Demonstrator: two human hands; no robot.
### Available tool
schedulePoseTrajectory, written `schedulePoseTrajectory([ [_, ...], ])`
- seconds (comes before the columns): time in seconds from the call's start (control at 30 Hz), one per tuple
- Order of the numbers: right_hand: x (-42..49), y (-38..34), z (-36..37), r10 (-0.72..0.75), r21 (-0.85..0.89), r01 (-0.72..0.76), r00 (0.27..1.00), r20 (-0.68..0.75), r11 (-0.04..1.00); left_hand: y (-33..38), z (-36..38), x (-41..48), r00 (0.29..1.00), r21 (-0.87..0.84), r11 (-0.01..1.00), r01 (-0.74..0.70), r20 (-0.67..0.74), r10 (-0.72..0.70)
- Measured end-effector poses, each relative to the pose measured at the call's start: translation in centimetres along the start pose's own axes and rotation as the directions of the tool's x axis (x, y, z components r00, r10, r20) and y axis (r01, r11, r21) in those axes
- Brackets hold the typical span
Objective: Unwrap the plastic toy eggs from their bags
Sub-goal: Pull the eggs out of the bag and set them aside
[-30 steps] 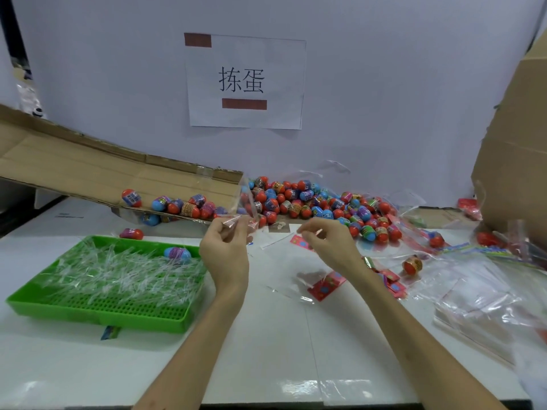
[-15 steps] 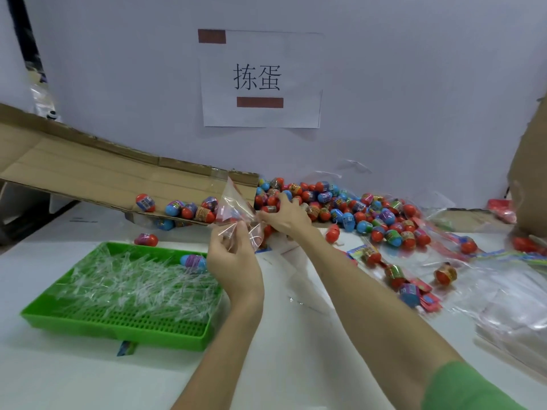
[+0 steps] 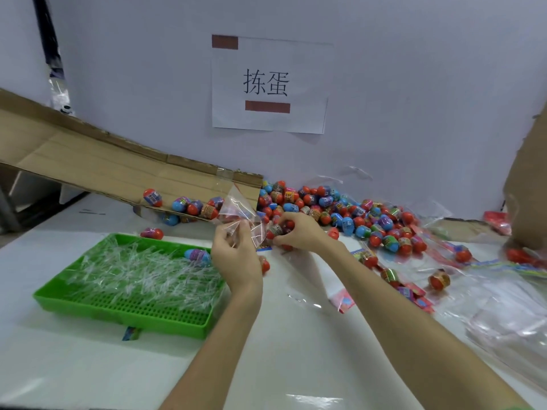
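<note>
A white desk runs up to a pale wall, where a paper sign with two printed characters is fixed by strips of brown tape. Along the desk's far edge lies a pile of toy eggs, mostly red and blue, spreading toward the right side among crumpled empty bags. A cardboard flap slopes down from the left toward the middle of the far edge, with a few loose eggs resting at its lower lip. A cardboard box stands at the far right corner.

Toward the desk's left side sits a green tray heaped with clear plastic slivers; one blue and purple egg lies at its far right corner.

Near the middle of the desk, the left hand pinches a clear bag that stands up open above its fingers. Just beside it, the right hand has its fingers curled round a red egg at the bag's mouth.
</note>
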State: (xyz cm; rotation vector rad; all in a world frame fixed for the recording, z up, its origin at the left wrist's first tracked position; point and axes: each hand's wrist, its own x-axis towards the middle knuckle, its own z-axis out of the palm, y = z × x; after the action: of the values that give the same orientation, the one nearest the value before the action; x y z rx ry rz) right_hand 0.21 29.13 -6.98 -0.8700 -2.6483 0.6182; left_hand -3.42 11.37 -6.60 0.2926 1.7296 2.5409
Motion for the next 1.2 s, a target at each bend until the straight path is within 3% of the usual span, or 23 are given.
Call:
schedulePoseTrajectory([
  [0.17, 0.1, -0.7, 0.1, 0.023, -0.048, -0.024, 0.999, -0.031, 0.999, 0.0, -0.1, 0.0, 0.998, 0.015, 0.999, 0.051, 0.045, -0.052],
  [0.23, -0.6, -0.5, -0.1, 0.065, 0.061, -0.059, 0.994, -0.086, 0.996, -0.1, -0.1, 0.1, 0.996, 0.011, 0.998, 0.068, 0.053, -0.069],
  [0.3, -1.9, -0.2, -1.0, 0.188, 0.339, -0.136, 0.974, -0.127, 0.931, -0.2, -0.1, 0.3, 0.995, 0.002, 0.997, 0.077, 0.057, -0.077],
  [0.33, -2.9, -0.1, -1.7, 0.256, 0.549, -0.159, 0.961, -0.105, 0.821, -0.3, -0.1, 0.3, 0.995, 0.0, 0.997, 0.081, 0.061, -0.08],
  [0.37, -3.9, -0.1, -2.5, 0.28, 0.752, -0.146, 0.959, -0.054, 0.643, -0.4, 0.0, 0.4, 0.994, -0.003, 0.996, 0.087, 0.065, -0.086],
  [0.43, -6.3, 0.1, -3.9, 0.159, 0.983, -0.11, 0.983, 0.087, 0.144, -0.5, 0.0, 0.3, 0.991, -0.008, 0.995, 0.103, 0.088, -0.102],
  [0.47, -7.5, 0.2, -4.4, 0.068, 0.989, -0.123, 0.989, 0.128, -0.08, -0.6, 0.0, 0.3, 0.988, -0.004, 0.994, 0.105, 0.115, -0.104],
  [0.5, -8.6, 0.3, -4.7, -0.002, 0.963, -0.139, 0.99, 0.142, -0.231, -0.7, 0.1, 0.1, 0.984, 0.014, 0.995, 0.096, 0.152, -0.097],
  [0.57, -10.2, 0.3, -5.0, -0.086, 0.914, -0.152, 0.988, 0.129, -0.376, -0.6, 0.1, -0.3, 0.974, 0.094, 0.995, 0.018, 0.223, -0.038],
  [0.7, -11.3, 0.3, -4.9, -0.157, 0.889, -0.148, 0.984, 0.087, -0.433, -0.1, -0.1, -1.2, 0.928, 0.233, 0.931, -0.281, 0.312, 0.203],
  [0.73, -11.4, 0.4, -5.0, -0.161, 0.893, -0.14, 0.984, 0.077, -0.428, 0.0, -0.2, -1.3, 0.894, 0.266, 0.883, -0.386, 0.346, 0.286],
  [0.8, -11.5, 0.7, -5.3, -0.161, 0.904, -0.115, 0.986, 0.052, -0.412, -0.3, -0.3, -1.6, 0.757, 0.318, 0.72, -0.617, 0.49, 0.433],
  [0.87, -11.6, 1.0, -5.7, -0.135, 0.913, -0.081, 0.99, 0.028, -0.399, -0.8, -0.3, -1.9, 0.647, 0.378, 0.587, -0.716, 0.675, 0.354],
  [0.93, -11.8, 1.5, -6.3, -0.078, 0.919, -0.04, 0.997, 0.01, -0.392, -1.4, 0.1, -2.2, 0.581, 0.472, 0.476, -0.742, 0.807, 0.105],
  [1.0, -11.9, 2.1, -6.7, -0.015, 0.911, -0.01, 1.0, 0.004, -0.412, -2.0, 0.3, -2.5, 0.488, 0.471, 0.363, -0.804, 0.871, -0.05],
  [1.1, -12.0, 2.6, -7.0, 0.052, 0.887, 0.017, 0.999, 0.008, -0.461, -2.2, 0.2, -2.7, 0.431, 0.426, 0.349, -0.835, 0.9, -0.067],
  [1.17, -12.1, 2.8, -7.1, 0.043, 0.881, 0.016, 0.999, 0.005, -0.474, -2.1, 0.2, -2.5, 0.457, 0.435, 0.383, -0.815, 0.889, -0.036],
  [1.2, -12.1, 2.8, -7.0, 0.033, 0.881, 0.014, 0.999, 0.002, -0.474, -2.0, 0.2, -2.4, 0.496, 0.451, 0.446, -0.773, 0.868, -0.019],
])
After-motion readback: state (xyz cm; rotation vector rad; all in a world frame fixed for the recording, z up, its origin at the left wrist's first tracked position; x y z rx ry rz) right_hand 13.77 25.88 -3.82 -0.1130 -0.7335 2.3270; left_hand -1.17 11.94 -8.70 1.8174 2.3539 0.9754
